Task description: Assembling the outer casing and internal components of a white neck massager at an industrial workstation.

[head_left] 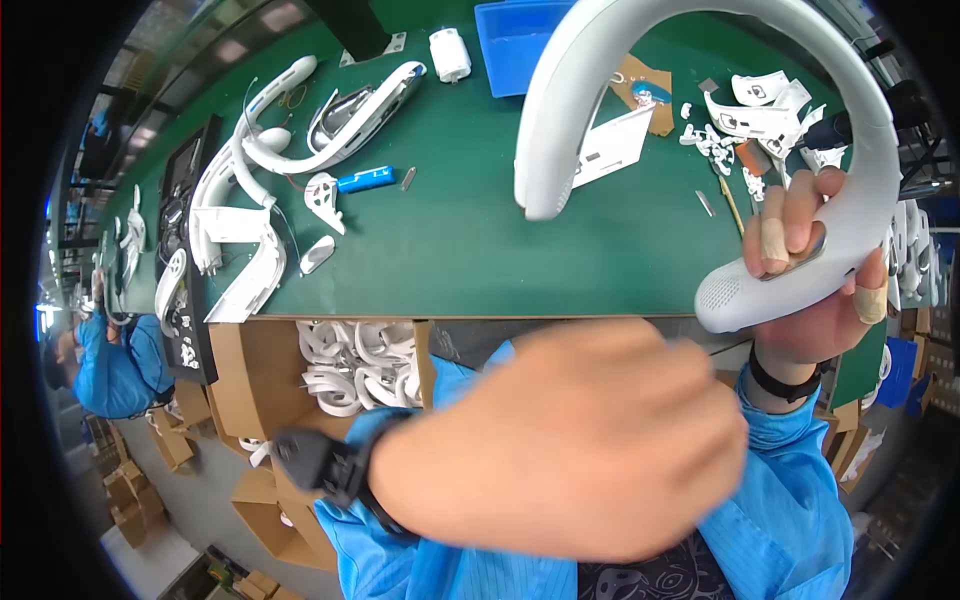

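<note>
Above the bench's point(480, 270) near edge, toward its right-hand end, we hold one whole white U-shaped neck-fan housing point(700, 120) up in the air. Our right hand point(815, 285) clamps it by one arm only, fingers wrapped over the end with the dotted grille, two of them taped. Our left hand point(590, 440) is close to the camera and blurred; we cannot tell whether it is closed or holds anything.

We judge the main risk to be the one-ended grip: the free arm hangs far out, so a knock from the left hand could twist the housing loose and drop it onto the bench or past the near edge into the open carton of white housings point(360, 370) below. Taped fingertips may also slip on the smooth plastic.

By our count there is one blue cylinder cell point(365, 180) near the bench's middle, one blue tray point(515, 45) at the far edge, one small white motor-like cylinder point(450, 55) beside it, and roughly seven opened white shell halves point(260, 200) along the left end. A heap of small white clips point(765, 120) near the far right corner is too jumbled to count.
</note>
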Demonstrator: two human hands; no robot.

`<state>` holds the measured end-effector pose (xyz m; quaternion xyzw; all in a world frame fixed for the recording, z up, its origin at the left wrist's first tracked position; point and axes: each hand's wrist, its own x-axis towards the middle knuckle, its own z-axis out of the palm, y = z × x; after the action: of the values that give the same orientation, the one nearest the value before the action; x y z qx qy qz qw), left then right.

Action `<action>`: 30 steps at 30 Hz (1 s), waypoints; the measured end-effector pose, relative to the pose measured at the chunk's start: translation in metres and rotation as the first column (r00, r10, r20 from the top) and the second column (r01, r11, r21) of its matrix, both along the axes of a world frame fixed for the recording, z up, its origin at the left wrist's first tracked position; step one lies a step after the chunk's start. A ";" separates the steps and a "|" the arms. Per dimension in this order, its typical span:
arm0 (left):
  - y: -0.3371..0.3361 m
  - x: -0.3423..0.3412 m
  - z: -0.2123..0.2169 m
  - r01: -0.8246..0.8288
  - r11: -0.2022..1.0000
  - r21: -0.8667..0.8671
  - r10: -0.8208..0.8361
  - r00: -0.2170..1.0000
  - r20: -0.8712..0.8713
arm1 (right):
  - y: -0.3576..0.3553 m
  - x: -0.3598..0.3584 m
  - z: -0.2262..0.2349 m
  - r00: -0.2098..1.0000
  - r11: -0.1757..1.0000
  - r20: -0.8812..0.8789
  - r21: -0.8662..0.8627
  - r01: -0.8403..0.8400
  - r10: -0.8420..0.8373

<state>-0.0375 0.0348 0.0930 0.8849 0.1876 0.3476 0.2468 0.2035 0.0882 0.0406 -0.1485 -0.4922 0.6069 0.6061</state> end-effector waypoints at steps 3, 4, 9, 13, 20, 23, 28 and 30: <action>0.044 -0.039 -0.022 -0.067 0.996 0.050 0.054 0.974 0.222 | -0.001 0.005 -0.004 0.999 0.998 -0.020 -0.050 0.035 -0.036; 0.033 -0.056 -0.035 -0.345 0.937 -0.057 0.336 0.841 0.424 | -0.001 -0.001 -0.004 0.999 0.998 -0.035 -0.070 -0.009 0.007; 0.036 -0.046 -0.053 -0.283 0.634 -0.720 0.752 0.443 0.488 | 0.002 -0.039 -0.013 0.965 0.907 -0.190 -0.346 -0.239 0.182; 0.006 -0.070 -0.067 -0.207 0.519 -0.829 0.758 0.559 0.335 | 0.008 -0.059 -0.009 0.949 0.828 0.029 -0.497 -0.260 0.315; -0.031 -0.128 -0.081 -0.123 0.581 -0.804 0.774 0.388 0.500 | 0.064 -0.032 -0.054 0.027 0.692 0.710 0.692 -0.206 -0.703; -0.054 -0.156 -0.087 -0.008 0.606 -0.795 0.774 0.235 0.588 | 0.066 -0.033 -0.073 0.007 0.757 0.785 0.601 -0.257 -0.620; -0.075 -0.187 -0.094 -0.022 0.568 -0.823 0.821 0.085 0.565 | 0.049 -0.068 -0.069 0.147 0.844 0.864 0.503 -0.188 -0.482; -0.086 -0.209 -0.110 -0.033 0.608 -0.793 0.790 0.125 0.600 | 0.038 -0.094 -0.072 0.136 0.854 0.868 0.495 -0.162 -0.478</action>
<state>-0.2466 -0.0509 -0.0171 0.2589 0.3630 0.7698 0.4568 0.1098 0.1259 -0.0312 -0.4040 -0.8764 0.1473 0.2168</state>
